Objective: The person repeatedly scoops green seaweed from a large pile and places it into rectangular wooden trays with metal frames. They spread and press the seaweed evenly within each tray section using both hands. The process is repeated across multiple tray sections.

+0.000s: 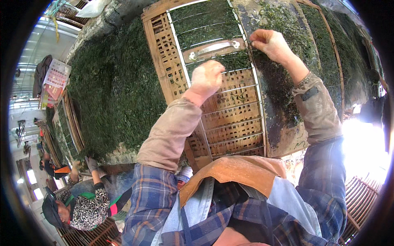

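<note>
A white slatted frame (260,106) lies over a woven bamboo tray (167,66). Shredded dark green plant matter, which looks like seaweed, fills the frame's far part (206,23); only thin strands dot the near slots. Across the frame sits a wooden block with a metal pull handle (215,48). Just below this block hovers my left hand (207,77), blurred, fingers curled; whether it holds anything is hidden. My right hand (269,44) is at the frame's right rail, thumb and fingertips together. Anything pinched there is too small to tell.
Thick green matter covers the surface to the left (114,86) and right (280,27). A co-worker (86,206) at lower left reaches gloved hands towards its edge. A clear plastic box (57,73) stands at far left. Slatted bamboo racks (360,200) are at lower right.
</note>
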Demonstrator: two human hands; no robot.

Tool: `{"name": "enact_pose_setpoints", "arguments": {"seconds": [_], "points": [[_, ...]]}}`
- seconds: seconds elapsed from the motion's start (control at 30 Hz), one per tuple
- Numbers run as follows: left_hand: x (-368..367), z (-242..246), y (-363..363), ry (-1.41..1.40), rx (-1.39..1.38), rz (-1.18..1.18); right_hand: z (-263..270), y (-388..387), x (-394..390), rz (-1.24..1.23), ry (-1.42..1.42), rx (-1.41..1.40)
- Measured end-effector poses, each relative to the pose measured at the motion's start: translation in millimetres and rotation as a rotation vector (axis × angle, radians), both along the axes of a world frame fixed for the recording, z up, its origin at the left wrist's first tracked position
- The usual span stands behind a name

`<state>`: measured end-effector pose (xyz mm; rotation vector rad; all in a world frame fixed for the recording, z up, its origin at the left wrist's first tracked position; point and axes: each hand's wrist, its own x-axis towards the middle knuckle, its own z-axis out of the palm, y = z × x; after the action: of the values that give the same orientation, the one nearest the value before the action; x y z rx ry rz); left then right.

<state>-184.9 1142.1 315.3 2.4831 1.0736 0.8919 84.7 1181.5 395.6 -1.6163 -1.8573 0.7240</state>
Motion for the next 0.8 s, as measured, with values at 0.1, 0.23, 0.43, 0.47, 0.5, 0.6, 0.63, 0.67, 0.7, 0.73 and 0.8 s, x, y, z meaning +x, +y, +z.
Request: {"name": "enact_pose_setpoints", "arguments": {"seconds": [0.1, 0.23, 0.43, 0.47, 0.5, 0.6, 0.63, 0.67, 0.7, 0.73, 0.8], "points": [[-8.6, -1.4, -4.1, -0.092, 0.097, 0.026, -34.8, -7.3, -15.1, 0.135, -0.195, -0.024], [10.7, -11.6, -6.7, 0.071, 0.193, -0.082, -70.1, -4.5, -40.1, 0.183, -0.509, -0.002], [25.2, -27.0, -3.8, 0.390, 0.031, -0.066, -58.6, -33.8, -3.9, 0.034, -0.317, 0.248], [23.6, -26.3, -2.7, 0.406, -0.031, -0.082, -60.4, -45.7, -3.0, -0.020, -0.318, 0.315], [20.5, -23.8, 1.0, 0.369, 0.041, -0.106, -65.5, -54.3, -8.2, -0.011, -0.362, 0.347], [-0.7, -10.5, 6.7, 0.047, 0.024, -0.086, -86.3, -69.7, -32.0, 0.197, -0.487, 0.500], [-9.4, -7.0, 3.9, -0.130, 0.065, -0.006, -91.0, -74.2, -35.7, 0.279, -0.551, 0.416], [-21.6, -4.1, 1.3, -0.284, 0.051, 0.092, -94.4, -75.6, -39.6, 0.300, -0.701, 0.385], [-35.6, -3.4, -5.6, -0.331, -0.027, 0.231, -94.8, -74.9, -40.4, 0.291, -0.690, 0.412], [-49.5, -4.7, -13.0, -0.408, -0.058, 0.347, -93.9, -72.5, -42.0, 0.295, -0.729, 0.326], [-70.5, -14.7, -19.5, -0.439, 0.024, 0.469, -87.0, -64.6, -46.0, 0.233, -0.566, 0.501]]}}
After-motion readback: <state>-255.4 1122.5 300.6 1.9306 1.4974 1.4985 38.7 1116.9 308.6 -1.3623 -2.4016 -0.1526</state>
